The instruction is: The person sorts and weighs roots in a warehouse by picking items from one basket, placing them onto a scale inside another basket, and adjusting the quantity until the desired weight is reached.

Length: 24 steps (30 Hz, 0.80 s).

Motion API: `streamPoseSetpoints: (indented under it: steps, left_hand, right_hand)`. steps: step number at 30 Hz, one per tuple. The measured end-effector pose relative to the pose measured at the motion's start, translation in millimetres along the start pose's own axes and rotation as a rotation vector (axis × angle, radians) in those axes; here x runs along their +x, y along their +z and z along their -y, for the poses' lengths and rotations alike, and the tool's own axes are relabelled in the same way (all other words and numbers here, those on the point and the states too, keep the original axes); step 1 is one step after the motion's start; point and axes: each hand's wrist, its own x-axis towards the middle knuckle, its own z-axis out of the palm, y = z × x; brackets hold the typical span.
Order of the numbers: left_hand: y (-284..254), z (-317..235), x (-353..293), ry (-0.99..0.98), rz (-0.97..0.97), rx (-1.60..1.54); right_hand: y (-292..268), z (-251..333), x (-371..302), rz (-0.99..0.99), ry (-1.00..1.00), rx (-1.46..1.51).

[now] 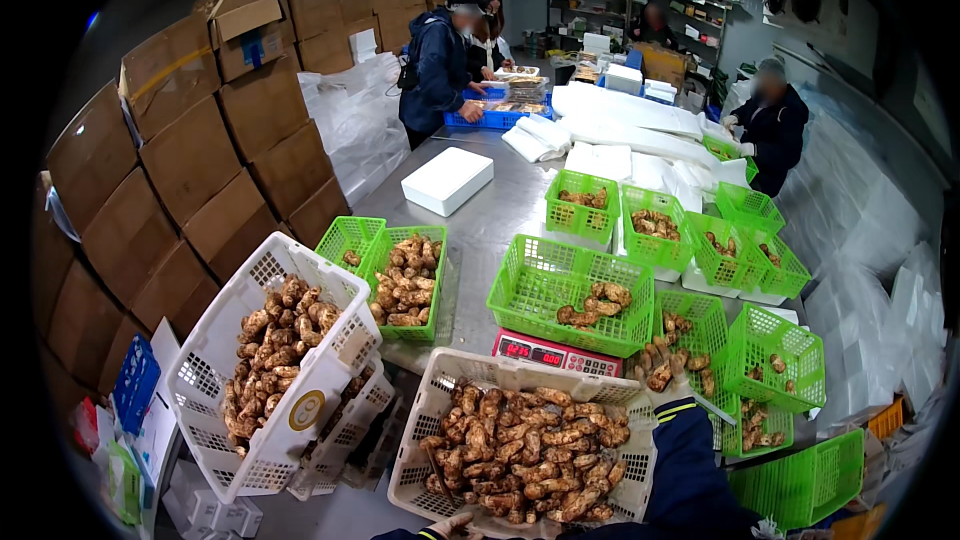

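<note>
My right hand (672, 380) is closed around a matsutake-like brown mushroom (658, 378), just right of the red digital scale (560, 354) and over the near part of a green basket (705, 315) with mushrooms. My left hand (456, 527) shows only partly at the lower edge. Its visible fingers look stretched out along the near rim of the large white basket (640, 460), which is heaped with brown mushrooms (530, 450). On the scale sits a wide green basket (520, 290) with a few mushrooms (597, 304) in its right part.
A tilted white basket (205, 380) of mushrooms stands left, beside a filled green basket (440, 240). Several small green baskets (770, 340) line the right. A white foam box (447, 180) lies on the metal table (480, 215). Cardboard boxes (195, 170) rise left; other people work farther back.
</note>
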Motion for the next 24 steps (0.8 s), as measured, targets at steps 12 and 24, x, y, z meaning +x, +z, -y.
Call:
streamPoseSetpoints:
  steps: [12, 24]
  left_hand:
    - [10.5, -5.3, -7.6, 0.017, 0.003, 0.025]
    - [21.3, -6.5, -22.9, -0.027, -0.103, -0.079]
  right_hand:
    - [-7.4, 0.5, 2.9, 0.1, 0.007, -0.023]
    - [-2.5, -2.3, 1.5, 0.057, 0.003, -0.013]
